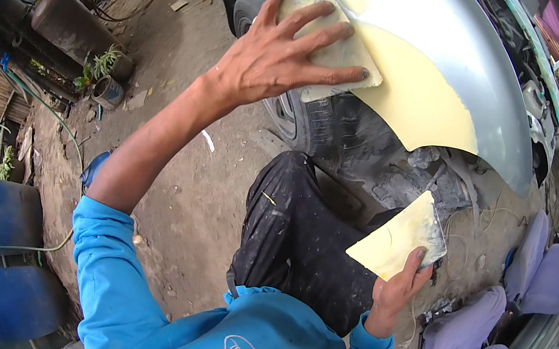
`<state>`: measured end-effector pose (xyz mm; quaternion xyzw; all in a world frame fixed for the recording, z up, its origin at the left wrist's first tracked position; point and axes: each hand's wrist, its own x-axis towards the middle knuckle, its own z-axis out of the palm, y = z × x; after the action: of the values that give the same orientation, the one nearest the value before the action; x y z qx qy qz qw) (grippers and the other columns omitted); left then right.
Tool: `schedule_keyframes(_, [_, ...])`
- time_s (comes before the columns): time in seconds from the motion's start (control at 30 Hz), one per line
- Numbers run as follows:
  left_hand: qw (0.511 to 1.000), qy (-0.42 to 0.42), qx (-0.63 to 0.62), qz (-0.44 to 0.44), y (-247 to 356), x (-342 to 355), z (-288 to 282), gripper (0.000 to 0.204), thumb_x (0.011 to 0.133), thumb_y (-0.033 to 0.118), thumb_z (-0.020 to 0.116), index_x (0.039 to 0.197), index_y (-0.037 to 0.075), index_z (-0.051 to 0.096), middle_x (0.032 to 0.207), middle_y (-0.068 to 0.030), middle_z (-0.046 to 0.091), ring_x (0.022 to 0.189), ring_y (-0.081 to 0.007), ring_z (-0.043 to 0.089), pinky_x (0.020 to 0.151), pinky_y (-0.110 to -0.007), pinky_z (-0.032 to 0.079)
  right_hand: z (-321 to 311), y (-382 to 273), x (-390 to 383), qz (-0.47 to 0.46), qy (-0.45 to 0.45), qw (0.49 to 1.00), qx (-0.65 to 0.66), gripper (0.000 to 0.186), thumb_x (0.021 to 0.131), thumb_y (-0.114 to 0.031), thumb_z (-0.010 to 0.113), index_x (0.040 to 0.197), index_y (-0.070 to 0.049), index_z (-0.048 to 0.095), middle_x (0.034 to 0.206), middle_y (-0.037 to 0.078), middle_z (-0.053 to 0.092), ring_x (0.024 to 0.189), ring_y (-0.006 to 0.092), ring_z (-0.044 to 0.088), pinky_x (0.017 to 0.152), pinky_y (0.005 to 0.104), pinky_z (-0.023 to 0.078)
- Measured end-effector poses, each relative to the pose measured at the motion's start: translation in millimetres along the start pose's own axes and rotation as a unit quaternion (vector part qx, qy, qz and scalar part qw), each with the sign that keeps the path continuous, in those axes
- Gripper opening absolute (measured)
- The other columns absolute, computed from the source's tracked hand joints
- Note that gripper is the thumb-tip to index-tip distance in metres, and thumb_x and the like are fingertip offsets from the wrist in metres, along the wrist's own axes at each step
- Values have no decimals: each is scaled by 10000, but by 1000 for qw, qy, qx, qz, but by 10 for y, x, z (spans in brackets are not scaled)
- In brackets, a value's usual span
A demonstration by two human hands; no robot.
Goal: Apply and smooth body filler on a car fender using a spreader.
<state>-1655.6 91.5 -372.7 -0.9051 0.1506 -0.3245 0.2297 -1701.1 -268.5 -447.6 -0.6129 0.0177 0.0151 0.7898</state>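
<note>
Ground (pixel 178 196): bare dirt. Left: pot (pixel 108 93) containing a green plant (pixel 105 63). Centre: left hand (pixel 266 60), fingers spread across a pale plate (pixel 344 56) at the silver car fender (pixel 496 83), beside yellow coating (pixel 418 87). Right hand (pixel 402 289): pinching a yellow-smeared plate (pixel 390 242), below the fender. Far right: purple seats (pixel 551 281).

The far car panel (pixel 498 97) looks like smooth, shiny metal; its yellow patch (pixel 425 88) is dull. The tyre (pixel 332 121) is dusty rubber, the ground (pixel 169 237) rough dirt, the right seats (pixel 467 330) cloth.
</note>
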Motion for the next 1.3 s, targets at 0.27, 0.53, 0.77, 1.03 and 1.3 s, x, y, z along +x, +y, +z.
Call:
schedule_keyframes(0.27, [1000, 19, -18, 12, -74, 16, 249, 801, 793, 88, 638, 1342, 607, 373, 1456, 37, 365, 1339, -260, 368, 1164, -562, 229, -79, 97, 28, -2, 15, 1000, 10, 396, 1019, -208, 478, 1299, 66, 424, 1267, 206, 532, 1121, 269, 573, 927, 396, 509])
schedule_keyframes(0.53, [999, -14, -26, 29, -271, -281, 230, 780, 787, 138, 651, 1346, 604, 373, 1467, 50, 366, 1355, -260, 350, 1166, -567, 230, -107, 102, 26, 2, -3, 1000, 11, 401, 1022, -221, 474, 1306, 57, 419, 1272, 194, 531, 1124, 272, 575, 922, 400, 514])
schedule_keyframes(0.77, [999, 35, 0, 22, -260, -69, 383, 745, 794, 156, 636, 1343, 594, 388, 1471, 27, 369, 1349, -272, 366, 1149, -573, 249, -49, 91, -26, 27, 19, 999, 19, 404, 1022, -230, 474, 1313, 43, 413, 1280, 196, 524, 1132, 275, 572, 922, 401, 516])
schedule_keyframes(1.03, [998, 39, -27, 47, -277, -293, 288, 733, 788, 173, 642, 1336, 591, 392, 1472, 42, 372, 1345, -274, 372, 1157, -592, 229, -155, 115, -31, 35, 13, 999, 6, 394, 1020, -228, 481, 1303, 40, 424, 1274, 192, 528, 1116, 261, 576, 917, 391, 518])
schedule_keyframes(1.3, [995, 30, -2, 96, -170, 177, 175, 729, 792, 156, 669, 1308, 603, 414, 1451, 64, 377, 1359, -261, 355, 1150, -607, 248, -85, 87, -41, 30, 9, 999, 18, 398, 1025, -218, 467, 1328, 29, 397, 1278, 183, 528, 1119, 259, 575, 918, 395, 517])
